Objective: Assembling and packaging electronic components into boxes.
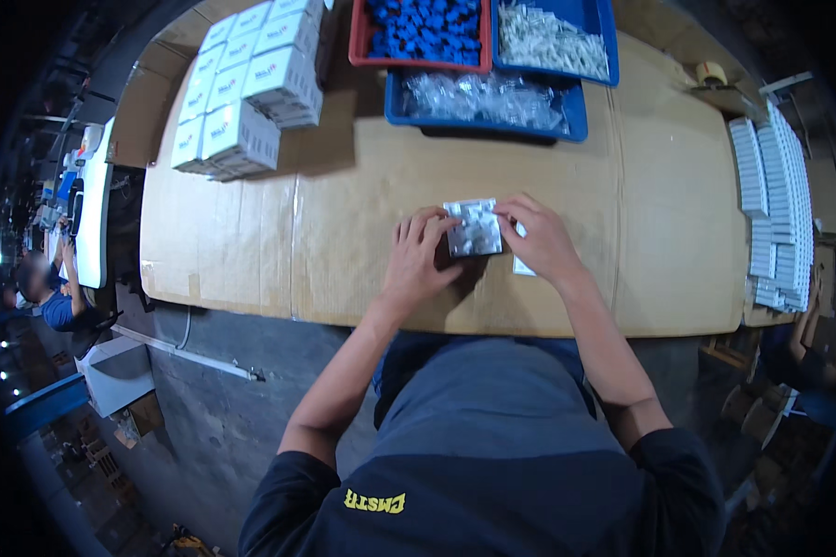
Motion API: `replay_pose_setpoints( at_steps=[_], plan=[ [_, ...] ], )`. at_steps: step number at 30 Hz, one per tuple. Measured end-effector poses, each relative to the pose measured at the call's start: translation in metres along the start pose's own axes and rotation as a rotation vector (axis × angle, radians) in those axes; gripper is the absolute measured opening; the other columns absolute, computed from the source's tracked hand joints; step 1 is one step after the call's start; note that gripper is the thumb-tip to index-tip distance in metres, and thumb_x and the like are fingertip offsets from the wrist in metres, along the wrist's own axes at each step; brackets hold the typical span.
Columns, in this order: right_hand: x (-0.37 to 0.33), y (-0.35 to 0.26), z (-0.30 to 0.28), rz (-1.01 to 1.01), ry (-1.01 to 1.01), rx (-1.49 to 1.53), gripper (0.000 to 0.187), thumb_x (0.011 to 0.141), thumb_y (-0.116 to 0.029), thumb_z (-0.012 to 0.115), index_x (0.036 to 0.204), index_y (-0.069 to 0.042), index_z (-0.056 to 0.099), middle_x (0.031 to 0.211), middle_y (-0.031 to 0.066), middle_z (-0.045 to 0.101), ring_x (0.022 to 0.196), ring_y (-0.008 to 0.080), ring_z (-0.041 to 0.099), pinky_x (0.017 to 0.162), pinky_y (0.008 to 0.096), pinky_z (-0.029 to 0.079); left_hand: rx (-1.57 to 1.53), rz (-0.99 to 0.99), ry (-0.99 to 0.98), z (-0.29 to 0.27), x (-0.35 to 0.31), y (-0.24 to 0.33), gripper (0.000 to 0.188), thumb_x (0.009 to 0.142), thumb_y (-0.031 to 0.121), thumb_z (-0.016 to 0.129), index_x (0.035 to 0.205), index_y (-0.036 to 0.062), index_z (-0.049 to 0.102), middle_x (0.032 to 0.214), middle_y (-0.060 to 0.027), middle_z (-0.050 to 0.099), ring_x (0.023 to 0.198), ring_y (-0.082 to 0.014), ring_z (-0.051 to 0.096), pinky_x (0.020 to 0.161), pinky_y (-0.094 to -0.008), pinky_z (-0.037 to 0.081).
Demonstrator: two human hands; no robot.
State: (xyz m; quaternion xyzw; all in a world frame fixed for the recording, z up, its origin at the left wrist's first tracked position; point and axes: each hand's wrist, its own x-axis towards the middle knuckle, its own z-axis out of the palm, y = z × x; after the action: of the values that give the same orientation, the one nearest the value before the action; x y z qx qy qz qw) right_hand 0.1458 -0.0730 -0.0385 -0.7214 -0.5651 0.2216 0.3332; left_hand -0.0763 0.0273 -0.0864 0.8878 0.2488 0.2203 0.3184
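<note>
A small square box (475,228) with a shiny, silvery top and dark sides is between my hands, above the cardboard-covered table. My left hand (418,256) grips its left side, fingers at the upper left edge and thumb lower down. At the upper right corner, my right hand (538,239) pinches the edge with bent fingers. What the shiny top consists of is too small to make out. A flat white piece (522,264) lies on the table, partly hidden under my right hand.
White boxes (241,139) are stacked at the far left. A red tray (420,67) of blue parts and blue trays (486,123) of clear bags and pale parts stand at the back. Long white pieces (773,209) are stacked at right, near a tape roll (711,72). Another person (60,302) is far left.
</note>
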Motion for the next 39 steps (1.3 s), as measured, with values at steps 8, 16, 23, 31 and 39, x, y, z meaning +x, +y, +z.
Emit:
replay_pose_setpoints(
  at_steps=[8, 16, 23, 31, 39],
  plan=[
    [0.086, -0.016, -0.04, -0.107, 0.121, 0.039, 0.015, 0.095, -0.01, 0.067, 0.107, -0.002, 0.071, 0.103, 0.0147, 0.073, 0.094, 0.0342, 0.071, 0.089, 0.0414, 0.056, 0.099, -0.127, 0.042, -0.004, 0.003, 0.005, 0.105, 0.07, 0.046, 0.089, 0.155, 0.0055, 0.042, 0.154, -0.0176, 0.044, 0.152, -0.0387, 0.031, 0.128, -0.0548, 0.019],
    [0.297, -0.004, -0.092, -0.308, 0.297, -0.369, 0.024, 0.098, -0.012, 0.062, 0.119, -0.007, 0.07, 0.11, 0.0157, 0.073, 0.108, 0.0375, 0.067, 0.111, 0.0477, 0.045, 0.063, -0.145, -0.006, -0.012, 0.001, 0.004, 0.094, 0.077, 0.052, 0.082, 0.152, 0.0064, 0.047, 0.154, -0.0164, 0.044, 0.154, -0.037, 0.03, 0.129, -0.0549, 0.017],
    [0.437, 0.052, -0.105, -0.352, 0.193, -0.777, 0.038, 0.096, -0.01, 0.065, 0.133, -0.015, 0.067, 0.126, 0.0142, 0.066, 0.122, 0.0345, 0.061, 0.114, 0.05, 0.042, 0.014, -0.166, -0.02, -0.017, 0.015, 0.014, 0.087, 0.079, 0.052, 0.081, 0.148, 0.0076, 0.051, 0.153, -0.0141, 0.046, 0.154, -0.034, 0.031, 0.129, -0.054, 0.016],
    [0.462, 0.051, -0.086, -0.421, 0.21, -0.825, 0.031, 0.084, -0.009, 0.077, 0.113, -0.012, 0.067, 0.117, 0.0097, 0.067, 0.116, 0.0309, 0.063, 0.102, 0.0443, 0.046, 0.005, -0.184, -0.01, -0.021, 0.013, 0.008, 0.085, 0.078, 0.053, 0.082, 0.145, 0.0088, 0.054, 0.15, -0.0125, 0.048, 0.152, -0.0334, 0.034, 0.128, -0.0541, 0.017],
    [0.373, -0.003, -0.094, -0.748, 0.884, -0.441, 0.02, 0.081, -0.005, 0.08, 0.094, -0.01, 0.067, 0.104, 0.0024, 0.073, 0.101, 0.0244, 0.069, 0.089, 0.0389, 0.049, 0.027, -0.146, -0.004, -0.013, 0.01, 0.0, 0.088, 0.078, 0.056, 0.08, 0.148, 0.009, 0.053, 0.153, -0.0146, 0.046, 0.154, -0.0342, 0.031, 0.129, -0.0539, 0.014]
  ],
)
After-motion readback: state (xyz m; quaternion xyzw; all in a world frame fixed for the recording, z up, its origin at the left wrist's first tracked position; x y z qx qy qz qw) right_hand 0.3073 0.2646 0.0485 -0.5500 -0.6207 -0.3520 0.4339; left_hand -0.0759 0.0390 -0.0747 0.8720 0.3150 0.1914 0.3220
